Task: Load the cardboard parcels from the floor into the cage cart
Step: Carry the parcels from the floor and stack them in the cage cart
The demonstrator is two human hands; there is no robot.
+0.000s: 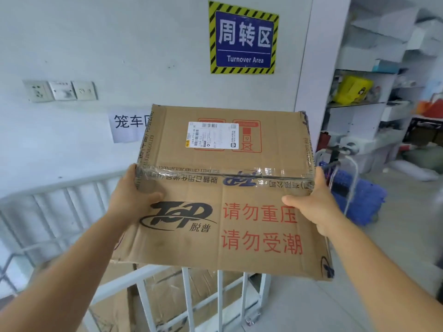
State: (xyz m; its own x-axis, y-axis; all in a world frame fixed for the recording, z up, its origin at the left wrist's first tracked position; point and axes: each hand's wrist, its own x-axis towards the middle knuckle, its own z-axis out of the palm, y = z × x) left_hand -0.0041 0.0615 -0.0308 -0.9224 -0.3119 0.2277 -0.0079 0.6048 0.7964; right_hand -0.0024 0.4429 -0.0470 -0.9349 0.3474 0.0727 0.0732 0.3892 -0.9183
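A large brown cardboard parcel (223,178) with a white shipping label, clear tape and red and black print is held up in front of me, above the cage cart. My left hand (130,197) grips its left side with the thumb lying on the near face. On the right side my right hand (316,204) grips the same way. The white barred cage cart (189,295) stands below the parcel, its near rail under the box. Other brown cardboard parcels (165,295) lie inside it.
A white wall with a blue "Turnover Area" sign (243,38) and sockets (61,90) faces me. A blue trolley (354,200) stands on the floor at right. White shelving (374,92) with assorted goods fills the back right.
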